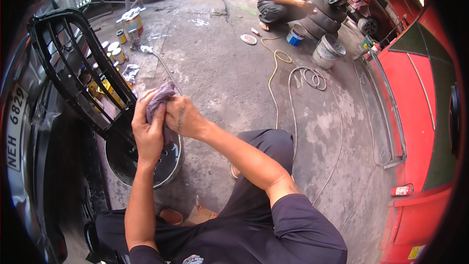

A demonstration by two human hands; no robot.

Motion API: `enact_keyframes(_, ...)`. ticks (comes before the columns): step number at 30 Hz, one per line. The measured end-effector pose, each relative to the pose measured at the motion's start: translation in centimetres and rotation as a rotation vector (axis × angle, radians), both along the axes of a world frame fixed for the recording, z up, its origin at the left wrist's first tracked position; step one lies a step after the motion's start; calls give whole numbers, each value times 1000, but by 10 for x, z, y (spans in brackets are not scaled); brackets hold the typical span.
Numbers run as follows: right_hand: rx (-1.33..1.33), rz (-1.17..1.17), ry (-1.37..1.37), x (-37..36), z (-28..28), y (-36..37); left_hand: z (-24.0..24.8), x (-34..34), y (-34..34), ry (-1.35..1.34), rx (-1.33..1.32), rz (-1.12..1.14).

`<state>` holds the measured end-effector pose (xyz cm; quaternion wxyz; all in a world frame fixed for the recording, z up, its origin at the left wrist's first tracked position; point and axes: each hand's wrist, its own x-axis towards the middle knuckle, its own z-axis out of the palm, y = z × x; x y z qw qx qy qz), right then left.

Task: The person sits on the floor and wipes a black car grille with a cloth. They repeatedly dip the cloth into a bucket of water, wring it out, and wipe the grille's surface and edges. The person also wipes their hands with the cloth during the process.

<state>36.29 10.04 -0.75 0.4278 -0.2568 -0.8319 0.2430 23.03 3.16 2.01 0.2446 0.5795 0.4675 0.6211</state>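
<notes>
My left hand (pixel 148 134) and my right hand (pixel 184 118) come together around a crumpled greyish-purple rag (pixel 160 99), both closed on it. The rag bunches up between the fingers, and part of it hangs below my right hand. Just left of my hands a black slatted car grille (pixel 88 85) leans at a slant. Its lower end reaches a round dark container (pixel 168 165) with a pale rim, below my hands. How the grille rests there is partly hidden by my left hand and forearm.
Paint cans (pixel 117 55) and a larger can (pixel 132 22) stand beyond the grille, near a spray gun (pixel 146 49) with a hose. At the far right a person (pixel 286 2) squats by stacked tyres (pixel 320 17), a blue can (pixel 296 35) and a grey bucket (pixel 328 51). Hoses (pixel 291 93) cross the floor.
</notes>
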Motion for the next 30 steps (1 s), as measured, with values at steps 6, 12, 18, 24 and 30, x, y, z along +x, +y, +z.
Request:
enact_keyframes(6, 152, -54, 86, -8, 1, -3, 1, -22, 11, -199, -61, 153)
enact_keyframes(12, -72, -124, -95, -8, -23, 0, -10, 12, 2, 173, 23, 56)
enact_keyframes(18, -180, -69, -22, 4, -56, 22, -3, 43, -19, 272, 69, 110)
enact_keyframes(24, -222, -119, 216, 5, -31, 30, -22, 64, -48, 11, 110, 94)
enact_keyframes(30, -421, -307, 623, 18, 18, 36, -29, 91, -84, -562, -35, -37)
